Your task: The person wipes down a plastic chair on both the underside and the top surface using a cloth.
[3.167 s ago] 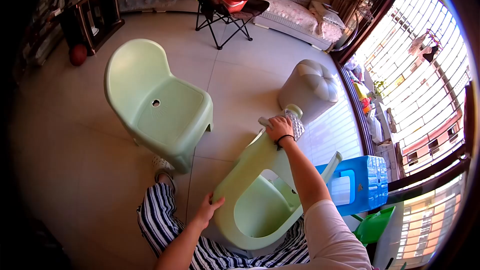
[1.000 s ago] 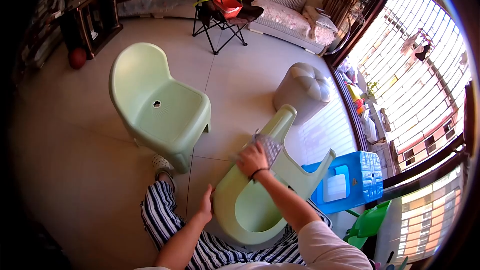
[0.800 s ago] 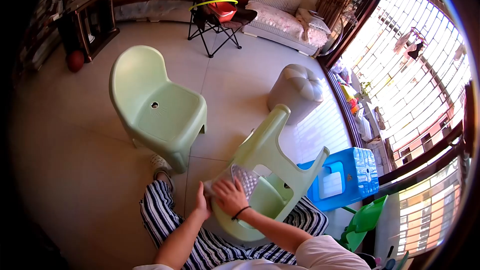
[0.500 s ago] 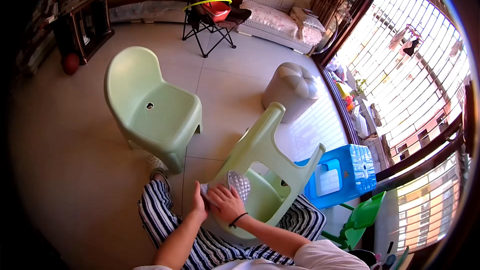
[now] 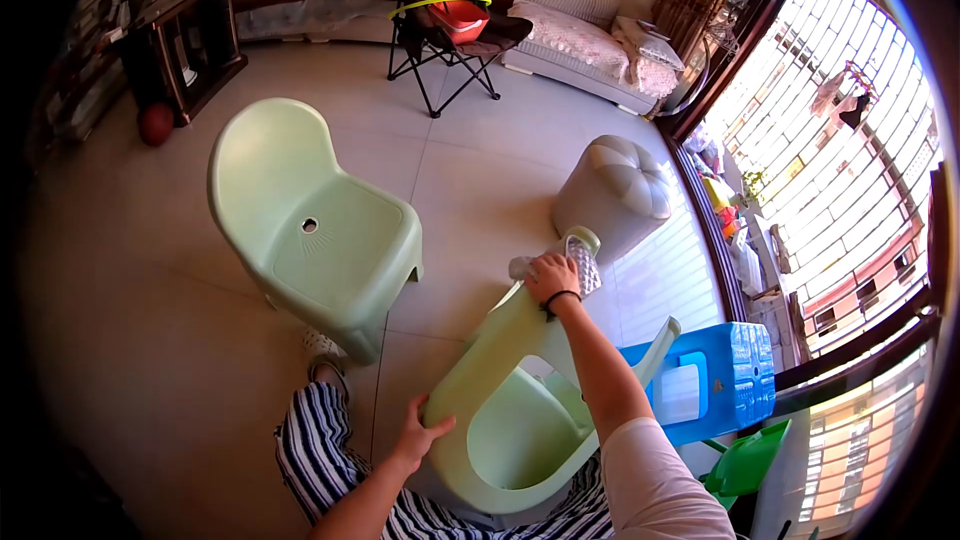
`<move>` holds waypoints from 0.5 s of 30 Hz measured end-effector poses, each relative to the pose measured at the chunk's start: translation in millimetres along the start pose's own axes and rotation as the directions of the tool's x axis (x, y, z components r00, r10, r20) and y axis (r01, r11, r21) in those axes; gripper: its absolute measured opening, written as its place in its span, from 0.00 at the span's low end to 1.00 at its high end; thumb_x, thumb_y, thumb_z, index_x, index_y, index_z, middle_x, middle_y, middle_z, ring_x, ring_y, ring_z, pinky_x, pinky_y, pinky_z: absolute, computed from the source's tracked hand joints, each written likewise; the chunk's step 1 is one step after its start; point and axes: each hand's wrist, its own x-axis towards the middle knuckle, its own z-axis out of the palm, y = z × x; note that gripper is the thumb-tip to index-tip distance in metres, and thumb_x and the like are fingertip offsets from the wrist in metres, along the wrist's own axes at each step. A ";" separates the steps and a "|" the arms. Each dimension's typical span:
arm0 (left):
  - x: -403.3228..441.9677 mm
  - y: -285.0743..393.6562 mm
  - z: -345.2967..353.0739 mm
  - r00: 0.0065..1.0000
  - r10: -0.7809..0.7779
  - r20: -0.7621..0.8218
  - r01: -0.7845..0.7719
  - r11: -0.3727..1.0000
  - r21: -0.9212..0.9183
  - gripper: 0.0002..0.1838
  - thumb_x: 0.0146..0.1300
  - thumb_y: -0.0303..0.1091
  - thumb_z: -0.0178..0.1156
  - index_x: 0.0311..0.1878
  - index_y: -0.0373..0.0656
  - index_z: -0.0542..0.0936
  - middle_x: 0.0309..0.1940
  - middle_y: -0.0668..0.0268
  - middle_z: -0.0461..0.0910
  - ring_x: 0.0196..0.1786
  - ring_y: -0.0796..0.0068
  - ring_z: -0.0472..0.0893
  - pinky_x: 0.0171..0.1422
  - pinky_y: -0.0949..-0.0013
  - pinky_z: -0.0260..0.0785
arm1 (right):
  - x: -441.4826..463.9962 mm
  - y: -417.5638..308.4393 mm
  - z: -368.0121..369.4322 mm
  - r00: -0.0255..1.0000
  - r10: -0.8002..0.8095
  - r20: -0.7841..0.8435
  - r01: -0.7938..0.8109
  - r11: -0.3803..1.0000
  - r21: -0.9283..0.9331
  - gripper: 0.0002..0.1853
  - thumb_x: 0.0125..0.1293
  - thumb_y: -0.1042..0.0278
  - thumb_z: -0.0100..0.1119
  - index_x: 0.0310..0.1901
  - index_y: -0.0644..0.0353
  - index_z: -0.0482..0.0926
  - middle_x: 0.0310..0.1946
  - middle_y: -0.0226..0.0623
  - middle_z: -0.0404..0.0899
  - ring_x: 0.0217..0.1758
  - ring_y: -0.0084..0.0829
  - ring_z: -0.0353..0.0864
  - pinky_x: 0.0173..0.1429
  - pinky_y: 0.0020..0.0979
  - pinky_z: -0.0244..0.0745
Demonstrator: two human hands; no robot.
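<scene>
A pale green plastic chair (image 5: 470,390) lies tipped over my lap, legs pointing up and away. My left hand (image 5: 412,435) grips its near left edge, thumb on top and fingers partly hidden. Stretched forward, my right hand (image 5: 553,278) is closed over a grey patterned cloth (image 5: 584,265) and presses it against the far chair leg. Part of the cloth sticks out on either side of that hand. A second pale green chair (image 5: 325,240) stands upright on the floor to the left.
Beyond the tipped chair stands a round padded stool (image 5: 612,190). A blue plastic stool (image 5: 740,370) and a green chair (image 5: 750,460) are at the right. Farther back are a folding chair (image 5: 440,35) with a red bucket (image 5: 462,22), a sofa (image 5: 560,35) and a red ball (image 5: 156,124).
My right hand has moved forward with the cloth from the near end to the far chair leg. My left hand has left the cloth and taken hold of the chair's edge.
</scene>
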 end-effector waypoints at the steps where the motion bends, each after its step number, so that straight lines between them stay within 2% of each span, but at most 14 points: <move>1: 1.7 -1.2 -0.4 1.000 -0.001 -0.002 0.001 1.000 -0.001 0.47 0.54 0.36 0.73 0.71 0.42 0.54 0.62 0.53 0.67 0.63 0.60 0.69 0.65 0.60 0.65 | 5.8 9.3 0.7 0.999 0.030 -0.030 -0.030 1.000 -0.008 0.20 0.59 0.49 0.55 0.50 0.49 0.80 0.56 0.29 0.77 0.68 0.32 0.64 0.76 0.48 0.46; 3: 2.1 -4.0 -1.8 1.000 0.001 0.023 -0.002 1.000 0.010 0.48 0.54 0.36 0.73 0.71 0.42 0.53 0.62 0.53 0.67 0.64 0.60 0.68 0.66 0.60 0.64 | 14.7 21.5 2.1 0.993 0.087 -0.080 -0.088 0.996 -0.005 0.21 0.59 0.50 0.56 0.52 0.49 0.80 0.57 0.28 0.76 0.70 0.31 0.62 0.76 0.48 0.44; 7: 4.2 -11.7 -4.7 0.999 0.005 0.032 -0.005 1.000 0.007 0.47 0.53 0.34 0.73 0.70 0.40 0.53 0.61 0.55 0.68 0.62 0.62 0.70 0.66 0.59 0.64 | 6.8 14.5 3.3 0.990 0.083 -0.115 -0.088 0.995 -0.043 0.21 0.58 0.51 0.56 0.52 0.49 0.79 0.58 0.28 0.75 0.70 0.31 0.62 0.76 0.48 0.45; 9: 5.6 -12.9 -6.2 0.999 -0.054 0.003 0.054 0.997 0.046 0.40 0.59 0.42 0.69 0.69 0.42 0.59 0.58 0.58 0.70 0.60 0.65 0.71 0.63 0.61 0.65 | -14.4 -8.7 -4.0 0.998 0.031 -0.058 -0.034 0.998 -0.060 0.21 0.57 0.52 0.57 0.51 0.49 0.79 0.57 0.28 0.75 0.69 0.32 0.62 0.75 0.49 0.46; 10: 7.6 -13.2 -8.4 0.999 -0.054 0.008 0.053 0.998 0.043 0.40 0.59 0.42 0.69 0.69 0.42 0.59 0.58 0.58 0.70 0.60 0.65 0.71 0.63 0.61 0.65 | -29.1 -24.6 -8.5 1.000 -0.020 0.000 0.020 0.997 -0.072 0.21 0.56 0.53 0.57 0.51 0.50 0.79 0.57 0.28 0.75 0.68 0.32 0.63 0.74 0.50 0.46; 12: 14.3 -13.0 -12.1 0.991 -0.129 0.023 0.131 0.969 -0.210 0.33 0.64 0.55 0.59 0.66 0.46 0.67 0.55 0.61 0.74 0.58 0.69 0.72 0.59 0.64 0.66 | -64.9 -53.6 -0.9 0.995 -0.096 -0.024 0.095 0.995 -0.030 0.20 0.56 0.54 0.57 0.50 0.49 0.79 0.55 0.29 0.76 0.66 0.33 0.64 0.73 0.50 0.48; 13: 16.3 -13.8 -11.6 0.984 -0.178 0.010 0.177 0.964 -0.196 0.33 0.66 0.65 0.49 0.62 0.50 0.72 0.51 0.64 0.76 0.54 0.72 0.74 0.54 0.68 0.67 | -85.6 -71.2 0.1 0.989 -0.148 -0.012 0.147 0.989 -0.026 0.20 0.56 0.54 0.58 0.50 0.48 0.79 0.55 0.30 0.76 0.66 0.34 0.65 0.73 0.51 0.48; 14: 16.0 -13.2 -11.9 0.983 -0.182 0.016 0.181 0.963 -0.198 0.33 0.66 0.65 0.49 0.62 0.50 0.72 0.51 0.64 0.76 0.54 0.72 0.74 0.54 0.68 0.67 | -108.3 -89.9 0.1 0.980 -0.198 0.000 0.198 0.980 -0.021 0.19 0.56 0.54 0.60 0.50 0.47 0.80 0.56 0.30 0.76 0.66 0.35 0.66 0.73 0.52 0.48; 15: 16.0 -10.8 -13.2 0.981 -0.196 -0.002 0.190 0.951 -0.244 0.33 0.66 0.65 0.49 0.61 0.49 0.72 0.48 0.65 0.78 0.51 0.71 0.75 0.53 0.67 0.67 | -131.7 -108.5 3.9 0.971 -0.232 -0.057 0.233 0.972 0.021 0.19 0.57 0.55 0.59 0.51 0.47 0.79 0.56 0.30 0.76 0.66 0.35 0.66 0.73 0.52 0.49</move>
